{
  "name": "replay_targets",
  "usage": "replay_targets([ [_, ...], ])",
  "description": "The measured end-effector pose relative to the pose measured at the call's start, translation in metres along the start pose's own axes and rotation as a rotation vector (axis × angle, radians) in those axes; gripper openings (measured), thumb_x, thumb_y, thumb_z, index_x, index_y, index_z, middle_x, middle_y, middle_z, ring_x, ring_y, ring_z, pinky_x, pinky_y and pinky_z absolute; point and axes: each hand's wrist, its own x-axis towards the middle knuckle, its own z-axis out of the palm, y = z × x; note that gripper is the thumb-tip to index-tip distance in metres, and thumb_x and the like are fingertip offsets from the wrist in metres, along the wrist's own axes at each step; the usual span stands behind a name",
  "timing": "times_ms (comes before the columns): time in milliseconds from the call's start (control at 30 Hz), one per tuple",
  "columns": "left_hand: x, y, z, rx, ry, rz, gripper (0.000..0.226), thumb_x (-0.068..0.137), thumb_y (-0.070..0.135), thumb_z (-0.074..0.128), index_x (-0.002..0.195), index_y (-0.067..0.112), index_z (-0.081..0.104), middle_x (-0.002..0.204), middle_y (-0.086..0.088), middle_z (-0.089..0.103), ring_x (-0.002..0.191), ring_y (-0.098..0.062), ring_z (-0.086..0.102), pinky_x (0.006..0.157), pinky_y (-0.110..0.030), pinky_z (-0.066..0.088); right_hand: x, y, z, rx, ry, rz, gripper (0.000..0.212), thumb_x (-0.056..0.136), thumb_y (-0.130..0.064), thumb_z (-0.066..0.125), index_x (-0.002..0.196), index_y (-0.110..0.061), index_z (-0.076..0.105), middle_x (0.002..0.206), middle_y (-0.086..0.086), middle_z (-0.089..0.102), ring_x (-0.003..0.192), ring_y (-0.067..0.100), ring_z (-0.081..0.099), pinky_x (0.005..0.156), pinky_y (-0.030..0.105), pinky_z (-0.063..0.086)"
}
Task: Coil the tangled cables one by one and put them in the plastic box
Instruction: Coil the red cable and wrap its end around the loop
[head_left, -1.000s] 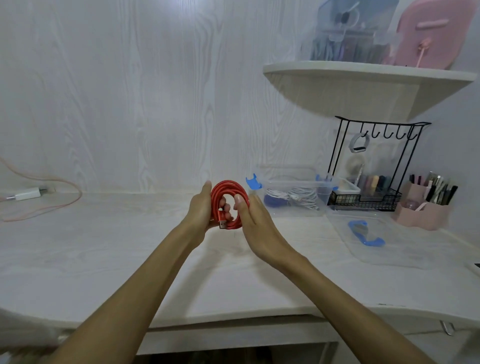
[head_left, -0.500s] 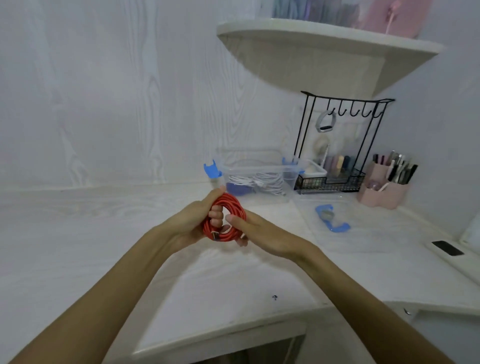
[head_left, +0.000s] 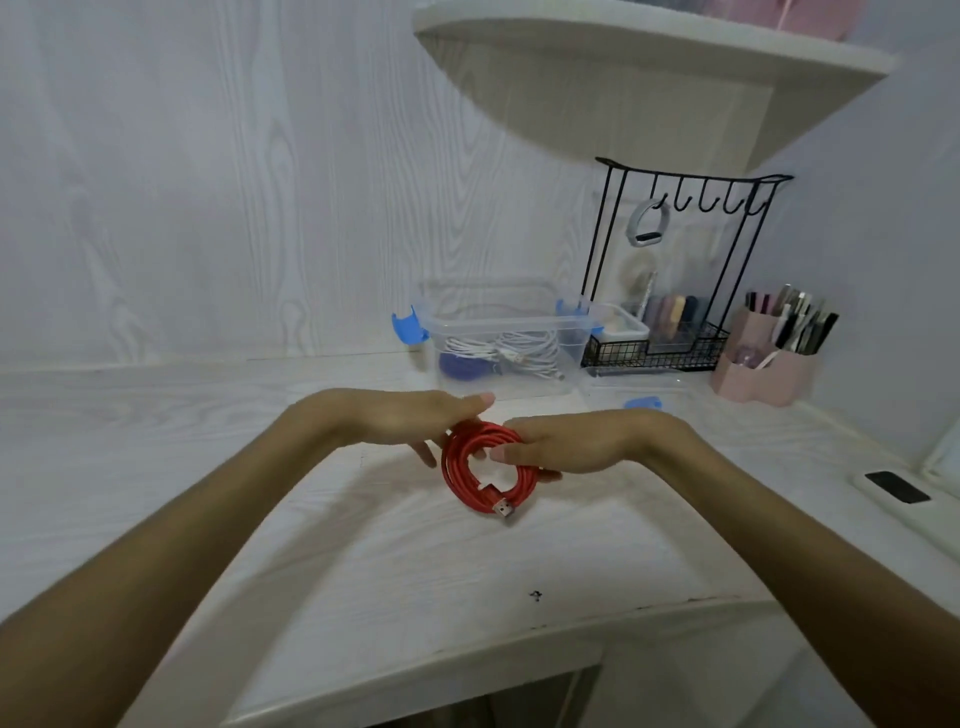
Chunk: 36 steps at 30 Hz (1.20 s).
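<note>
A red cable (head_left: 470, 480) wound into a round coil hangs between my hands just above the white desk, its USB plug sticking out at the lower right. My left hand (head_left: 400, 415) holds the coil's top left from above, fingers pointing right. My right hand (head_left: 582, 441) grips the coil's right side, thumb over the strands. Behind them stands the clear plastic box (head_left: 571, 338) with blue latches, open, holding coiled white cables (head_left: 524, 353) and something dark blue.
The box's clear lid (head_left: 644, 402) with a blue latch lies on the desk to the right. A black wire rack (head_left: 675, 291) and a pink pen holder (head_left: 763, 369) stand at the back right. A shelf (head_left: 649, 47) overhangs above. A dark phone-like object (head_left: 896, 487) lies far right.
My hands turned from upright to flat, palms down, and the red coil now hangs lower, showing its plug. The view has shifted right and down toward the box.
</note>
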Motion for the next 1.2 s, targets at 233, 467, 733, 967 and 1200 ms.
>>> replay_targets([
  [233,-0.013,0.005,-0.002,0.181,-0.143,0.05,0.059,0.09,0.057,0.033,0.121,0.013,0.056,0.117,0.004,0.06,0.115,-0.007,0.051,0.096,-0.018,0.036,-0.007,-0.008,-0.007,-0.018,-0.061,-0.051,0.028,0.104,-0.025,0.031,0.084,-0.018,0.05,0.068,0.003,0.032,0.06,0.012,0.03,0.057,0.017,0.033],
  [467,-0.005,0.003,0.022,0.109,-0.014,0.2,0.049,0.095,0.052,0.027,0.094,0.012,0.057,0.089,0.005,0.052,0.084,-0.006,0.048,0.092,-0.023,0.041,-0.019,0.003,-0.003,0.125,-0.096,-0.041,0.026,0.104,-0.026,0.031,0.117,-0.021,0.053,0.074,0.004,0.037,0.064,0.009,0.035,0.066,0.02,0.037],
  [733,0.011,0.006,0.028,0.17,0.03,0.197,0.039,0.101,0.038,0.033,0.088,0.009,0.055,0.079,0.001,0.049,0.074,-0.008,0.044,0.078,-0.022,0.042,-0.018,0.016,-0.003,0.106,-0.07,-0.025,0.025,0.102,-0.025,0.039,0.083,-0.03,0.054,0.067,-0.003,0.04,0.058,0.003,0.039,0.06,0.012,0.039],
  [967,0.03,-0.005,0.026,0.376,0.4,0.221,0.038,0.099,0.044,0.032,0.091,0.013,0.052,0.074,0.004,0.056,0.068,-0.012,0.052,0.067,-0.023,0.042,-0.053,0.068,-0.062,0.229,0.186,0.227,0.035,0.095,-0.024,0.054,0.128,-0.014,0.048,0.122,-0.001,0.056,0.1,0.008,0.059,0.077,0.018,0.053],
  [1200,0.043,-0.028,0.02,0.216,0.712,0.207,0.048,0.097,0.049,0.029,0.093,0.009,0.056,0.075,-0.002,0.061,0.07,-0.019,0.056,0.066,-0.028,0.041,-0.05,0.125,-0.055,-0.24,0.605,0.556,0.038,0.089,-0.037,0.062,0.069,-0.005,0.067,0.072,0.01,0.062,0.077,0.029,0.059,0.064,0.032,0.045],
])
